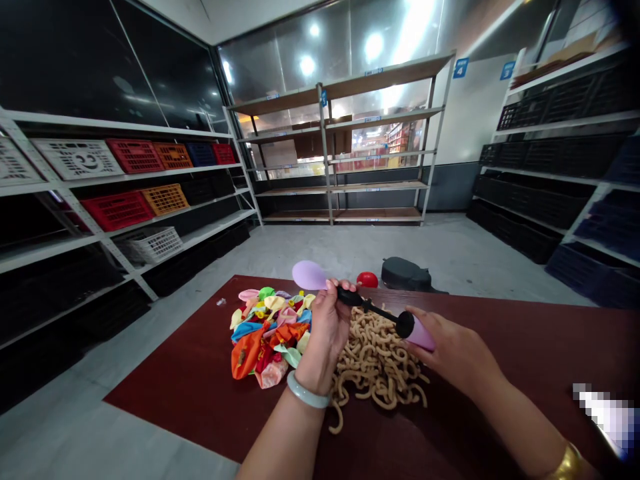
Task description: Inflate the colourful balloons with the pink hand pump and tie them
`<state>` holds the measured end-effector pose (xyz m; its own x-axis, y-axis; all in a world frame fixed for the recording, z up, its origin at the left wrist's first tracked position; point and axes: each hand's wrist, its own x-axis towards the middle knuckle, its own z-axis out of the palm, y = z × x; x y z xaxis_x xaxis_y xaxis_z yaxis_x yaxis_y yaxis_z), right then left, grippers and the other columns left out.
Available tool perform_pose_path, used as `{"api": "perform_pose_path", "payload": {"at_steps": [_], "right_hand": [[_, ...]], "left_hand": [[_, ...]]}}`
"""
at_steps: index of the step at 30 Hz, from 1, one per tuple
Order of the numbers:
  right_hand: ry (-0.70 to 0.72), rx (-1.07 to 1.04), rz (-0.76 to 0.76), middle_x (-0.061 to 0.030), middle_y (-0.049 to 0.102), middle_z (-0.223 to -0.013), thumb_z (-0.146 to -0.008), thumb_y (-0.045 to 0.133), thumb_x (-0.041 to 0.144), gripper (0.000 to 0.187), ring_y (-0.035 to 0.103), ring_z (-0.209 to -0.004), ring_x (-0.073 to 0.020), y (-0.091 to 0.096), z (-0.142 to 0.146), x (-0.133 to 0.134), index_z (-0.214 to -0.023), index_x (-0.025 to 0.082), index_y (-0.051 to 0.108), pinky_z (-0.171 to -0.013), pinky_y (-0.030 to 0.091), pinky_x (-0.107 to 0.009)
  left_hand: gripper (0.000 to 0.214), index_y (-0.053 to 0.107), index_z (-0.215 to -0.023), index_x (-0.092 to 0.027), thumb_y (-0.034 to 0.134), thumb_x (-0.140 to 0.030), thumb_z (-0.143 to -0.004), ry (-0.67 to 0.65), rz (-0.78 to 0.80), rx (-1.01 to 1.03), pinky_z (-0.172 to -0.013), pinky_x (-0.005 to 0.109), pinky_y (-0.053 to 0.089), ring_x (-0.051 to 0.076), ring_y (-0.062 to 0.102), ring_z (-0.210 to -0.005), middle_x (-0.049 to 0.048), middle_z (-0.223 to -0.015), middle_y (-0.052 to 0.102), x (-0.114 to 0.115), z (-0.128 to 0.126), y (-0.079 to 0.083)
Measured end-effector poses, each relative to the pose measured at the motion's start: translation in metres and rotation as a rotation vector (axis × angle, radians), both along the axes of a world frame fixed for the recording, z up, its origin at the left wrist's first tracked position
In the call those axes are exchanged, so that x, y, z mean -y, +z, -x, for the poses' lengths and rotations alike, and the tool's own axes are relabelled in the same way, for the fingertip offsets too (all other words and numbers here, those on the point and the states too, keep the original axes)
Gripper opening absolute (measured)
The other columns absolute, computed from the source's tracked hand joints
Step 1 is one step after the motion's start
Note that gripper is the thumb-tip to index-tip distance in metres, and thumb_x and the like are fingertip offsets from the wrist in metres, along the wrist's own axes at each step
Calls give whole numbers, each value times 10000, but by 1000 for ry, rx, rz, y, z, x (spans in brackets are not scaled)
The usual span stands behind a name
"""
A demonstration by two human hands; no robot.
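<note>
My left hand (331, 327), with a pale bangle at the wrist, is closed around the black end of a hand balloon pump (385, 311). From that hand a light purple, rounded balloon (309, 275) sticks out to the left, partly filled; its neck is hidden by my fingers. My right hand (453, 350) grips the pump's purple body, and the black rod shows between both hands. Beneath the pump lies a heap of tan, curled pieces (377, 360). Left of my left hand is a pile of flat balloons (273, 333) in many colours.
The dark red table (185, 373) carries both piles. Beyond its far edge are a red round object (367, 279) and a dark grey stool-like object (406, 274). Metal shelves (330, 193) stand at the back, with crates (120, 210) on shelving at the left.
</note>
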<state>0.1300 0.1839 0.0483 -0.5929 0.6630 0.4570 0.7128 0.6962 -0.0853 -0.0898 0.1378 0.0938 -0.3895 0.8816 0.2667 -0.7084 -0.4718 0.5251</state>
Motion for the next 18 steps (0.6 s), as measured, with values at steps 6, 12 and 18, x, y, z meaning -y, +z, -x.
{"api": "perform_pose_path", "payload": {"at_steps": [6, 12, 18], "right_hand": [[29, -27, 22, -113, 640, -1159, -857, 480, 513, 561, 650, -945, -265, 5, 9, 10, -1332, 222, 414, -702, 523, -379], [-6, -3, 9, -95, 651, -1119, -840, 505, 545, 594, 660, -869, -256, 9, 13, 13, -1340, 245, 395, -683, 515, -368], [4, 58, -65, -91, 667, -1014, -839, 487, 587, 582, 647, -845, -244, 11, 23, 24, -1298, 230, 457, -663, 482, -328]], "left_hand": [[223, 625, -836, -123, 665, -338, -795, -94, 125, -12, -842, 352, 471, 193, 618, -853, 93, -910, 643, 2, -39, -14], [137, 607, -808, -127, 634, -261, -809, -283, 143, 124, -810, 333, 476, 166, 599, -815, 59, -850, 611, 10, -49, -8], [252, 499, -651, -158, 625, -308, -810, -143, 195, 150, -667, 274, 460, 103, 509, -581, -18, -605, 481, 11, -46, -10]]}}
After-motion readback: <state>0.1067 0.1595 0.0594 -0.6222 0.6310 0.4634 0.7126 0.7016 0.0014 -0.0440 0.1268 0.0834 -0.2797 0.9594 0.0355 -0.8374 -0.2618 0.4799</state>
